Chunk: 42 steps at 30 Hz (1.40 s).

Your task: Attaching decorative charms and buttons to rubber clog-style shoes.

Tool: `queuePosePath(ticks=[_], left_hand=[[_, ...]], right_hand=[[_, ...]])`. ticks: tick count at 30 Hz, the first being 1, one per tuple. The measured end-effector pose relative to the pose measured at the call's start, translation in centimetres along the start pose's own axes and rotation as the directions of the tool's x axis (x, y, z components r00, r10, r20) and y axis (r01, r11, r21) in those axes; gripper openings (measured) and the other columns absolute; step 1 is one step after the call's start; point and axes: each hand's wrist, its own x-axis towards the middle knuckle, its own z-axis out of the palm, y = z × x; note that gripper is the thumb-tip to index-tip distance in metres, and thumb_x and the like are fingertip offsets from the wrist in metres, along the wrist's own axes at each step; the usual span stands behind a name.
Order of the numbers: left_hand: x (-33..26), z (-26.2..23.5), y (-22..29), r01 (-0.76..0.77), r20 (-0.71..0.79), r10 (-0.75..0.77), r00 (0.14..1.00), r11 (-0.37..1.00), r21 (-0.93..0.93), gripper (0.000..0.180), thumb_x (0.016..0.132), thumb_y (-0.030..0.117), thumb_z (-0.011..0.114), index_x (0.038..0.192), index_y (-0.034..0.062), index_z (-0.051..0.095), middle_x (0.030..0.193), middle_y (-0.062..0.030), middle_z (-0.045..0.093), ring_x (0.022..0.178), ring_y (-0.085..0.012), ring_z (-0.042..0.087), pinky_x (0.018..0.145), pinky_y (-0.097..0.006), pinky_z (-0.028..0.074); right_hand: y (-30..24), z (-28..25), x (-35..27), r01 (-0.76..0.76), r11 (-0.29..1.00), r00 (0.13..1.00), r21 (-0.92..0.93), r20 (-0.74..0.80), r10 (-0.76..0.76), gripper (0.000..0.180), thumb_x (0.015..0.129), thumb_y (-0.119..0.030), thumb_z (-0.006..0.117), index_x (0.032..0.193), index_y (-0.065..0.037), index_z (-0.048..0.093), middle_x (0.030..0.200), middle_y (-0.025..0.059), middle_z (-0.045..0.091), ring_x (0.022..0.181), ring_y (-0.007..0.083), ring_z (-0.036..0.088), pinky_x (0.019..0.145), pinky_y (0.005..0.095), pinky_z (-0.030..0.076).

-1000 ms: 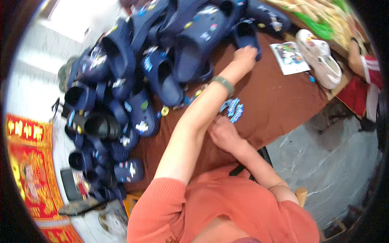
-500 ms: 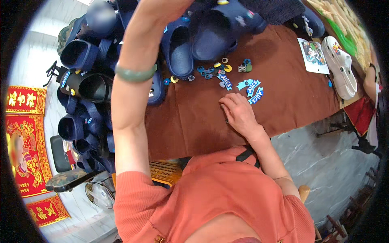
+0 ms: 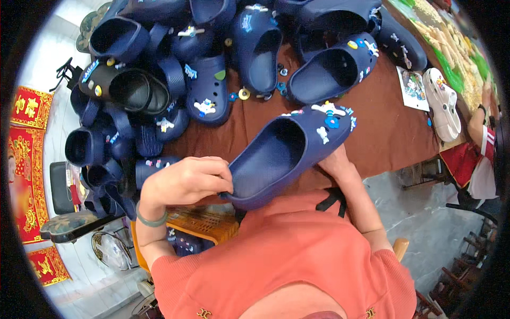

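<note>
My left hand (image 3: 194, 179) is closed round the heel end of a navy clog (image 3: 281, 157), which is tilted over the table's front edge with its toe to the far right. White character charms, a blue flower charm (image 3: 332, 122) and a small white bone-shaped charm (image 3: 322, 135) decorate its toe. My right hand (image 3: 337, 161) is under the toe end; its fingers are hidden behind the clog. Just beyond lies another charmed navy clog (image 3: 325, 80). A yellow ring-shaped charm (image 3: 244, 94) lies on the brown cloth (image 3: 380, 127).
Piled navy clogs (image 3: 119, 40) and a black clog (image 3: 125, 87) crowd the left and far side. At right are a white clog (image 3: 442, 103) and a charm card (image 3: 413, 87). An orange crate (image 3: 215, 223) stands under the table's left. Another person's arm (image 3: 476, 125) shows at far right.
My left hand has come back from the far pile and now holds the navy clog close to me. The clog now covers my right hand's fingers and the place where loose charms lay.
</note>
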Motion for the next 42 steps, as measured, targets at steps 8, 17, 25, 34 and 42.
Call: queuePosePath(ticks=[8,17,25,34,42], left_hand=[[-4.6,4.7,-2.4,0.442,-0.014,-0.472,0.881,0.815,0.374,0.023,0.065,-0.004,0.055,0.087,-0.0019,0.062,0.09,-0.0146,0.056,0.093,-0.0341,0.056,0.082,-0.041,0.046],[-1.9,3.7,-4.5,0.471,-0.329,-0.359,0.873,0.796,0.38,0.016,0.084,0.009,0.059,0.096,-0.0012,0.061,0.084,-0.0169,0.06,0.087,-0.0362,0.058,0.077,-0.043,0.047],[7.7,1.6,-14.3,0.429,-0.662,0.026,0.749,0.742,0.515,0.018,0.081,0.013,0.063,0.096,0.0028,0.059,0.111,-0.0134,0.054,0.09,-0.0366,0.06,0.077,-0.042,0.05],[7.9,-2.2,-15.6,0.51,-0.707,0.145,0.692,0.595,0.621,0.023,0.069,0.004,0.07,0.088,0.0125,0.062,0.098,-0.0057,0.056,0.083,-0.0256,0.064,0.066,-0.038,0.052],[6.7,-6.8,-13.1,0.504,-0.706,0.051,0.706,0.665,0.551,0.023,0.076,0.009,0.069,0.098,0.0109,0.064,0.101,-0.0053,0.058,0.086,-0.0257,0.063,0.075,-0.035,0.051]], right_hand=[[-0.6,0.0,-0.7,-0.197,0.98,0.977,-0.024,0.083,0.198,0.036,0.076,-0.004,0.065,0.111,0.002,0.057,0.112,0.0186,0.057,0.106,0.0365,0.052,0.094,0.0442,0.041],[-1.4,-2.1,1.5,-0.076,0.994,0.969,0.077,-0.231,0.092,0.019,0.078,0.001,0.062,0.097,-0.004,0.062,0.1,0.0103,0.059,0.094,0.0303,0.056,0.082,0.0394,0.043],[5.4,-4.9,7.7,-0.106,0.664,0.976,-0.74,0.052,0.213,0.018,0.075,-0.003,0.056,0.092,-0.006,0.062,0.128,0.0121,0.052,0.126,0.03,0.04,0.104,0.0556,0.024],[8.0,-10.2,7.6,-0.111,0.498,0.982,-0.86,-0.016,0.19,0.016,0.072,-0.014,0.061,0.088,-0.011,0.063,0.097,0.006,0.063,0.108,0.022,0.054,0.099,0.0519,0.029],[3.7,0.7,12.7,0.18,0.983,0.982,-0.021,0.058,-0.179,0.023,0.081,-0.002,0.056,0.103,0.0,0.057,0.118,0.0205,0.055,0.111,0.0371,0.052,0.092,0.0428,0.047]])
